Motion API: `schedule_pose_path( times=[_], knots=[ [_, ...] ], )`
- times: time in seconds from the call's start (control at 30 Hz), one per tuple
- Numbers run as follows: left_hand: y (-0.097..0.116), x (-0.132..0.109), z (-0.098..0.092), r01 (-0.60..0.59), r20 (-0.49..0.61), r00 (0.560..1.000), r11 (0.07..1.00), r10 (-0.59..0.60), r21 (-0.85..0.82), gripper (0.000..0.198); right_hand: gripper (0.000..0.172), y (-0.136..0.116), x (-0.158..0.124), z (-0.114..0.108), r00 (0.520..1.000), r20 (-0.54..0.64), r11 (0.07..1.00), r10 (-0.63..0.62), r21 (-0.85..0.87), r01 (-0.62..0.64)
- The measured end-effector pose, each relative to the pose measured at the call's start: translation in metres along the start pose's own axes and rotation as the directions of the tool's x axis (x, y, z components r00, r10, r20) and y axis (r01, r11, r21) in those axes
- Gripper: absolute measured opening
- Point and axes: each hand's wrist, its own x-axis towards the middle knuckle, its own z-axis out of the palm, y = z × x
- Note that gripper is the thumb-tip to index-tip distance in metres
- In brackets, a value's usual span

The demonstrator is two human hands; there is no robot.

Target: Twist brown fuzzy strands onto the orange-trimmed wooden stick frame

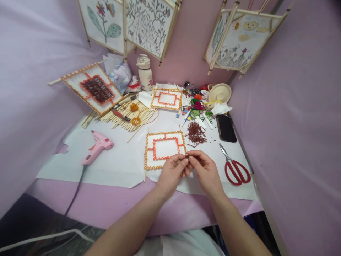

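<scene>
My left hand [172, 172] and my right hand [203, 169] meet fingertip to fingertip just below the near right corner of a white panel [165, 148] edged with wavy orange and red cord. Both hands are pinched together on something small and dark that I cannot make out. A pile of short brown yarn pieces [195, 133] lies just beyond the panel's right side. The panel rests flat on white paper [119, 167] that covers the table.
Red scissors [236, 170] lie right of my hands, a black phone [226, 128] beyond them. A pink glue gun [98, 145] with its cord lies at left. Bamboo sticks [125, 114], a second panel [167, 98], a tilted filled panel [93, 88], a bottle [145, 73] and yarn clutter sit at the back.
</scene>
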Motion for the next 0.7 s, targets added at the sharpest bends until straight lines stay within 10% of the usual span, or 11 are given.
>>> schedule_pose_path(
  times=[0.7],
  knots=[
    [0.0001,-0.0002,0.0004,0.004,-0.076,0.997,0.999,-0.007,-0.035,0.038,0.018,-0.0015,-0.0029,0.004,0.986,-0.111,0.943,-0.123,-0.322,0.082]
  ],
)
